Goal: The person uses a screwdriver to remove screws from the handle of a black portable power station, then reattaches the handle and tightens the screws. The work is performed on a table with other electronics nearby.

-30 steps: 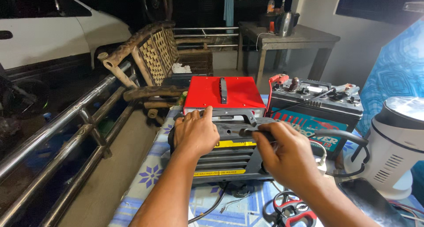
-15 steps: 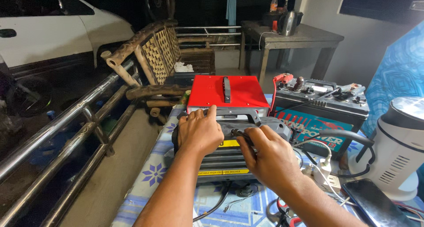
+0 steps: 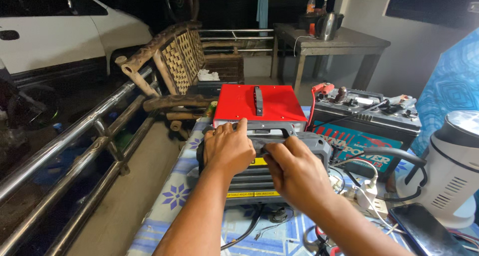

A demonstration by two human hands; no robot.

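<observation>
A: Grey-black casing w/ yellow stripe, that's the portable pressure washer unit we've got both hands on. Sits on the blue-white floral tablecloth, mid-table, right in front of us.

B: Left hand?

A: Flat on top-left of the unit, fingers curled over the far edge, index stretched toward the grey carry handle. Looks like bracing so the body doesn't slide.

B: Right hand?

A: Fingers closed round a dark grip part on the unit's top. Can't tell exactly what's under the palm, it's covered. Reads as a hold, not a light touch.

B: What's behind?

A: Red metal box w/ black handle, touching or just beside the unit's back edge; can't tell which. Car battery to the right, red clamp on its near-left corner, cables on top.

B: Right side clutter?

A: White cylindrical appliance at table edge, black hose looping in front of it, white power strip w/ plug, dark phone lying flat. Near our right forearm but apart.

B: Left of table?

A: Steel railing, woven wooden bench, white car beyond.
</observation>
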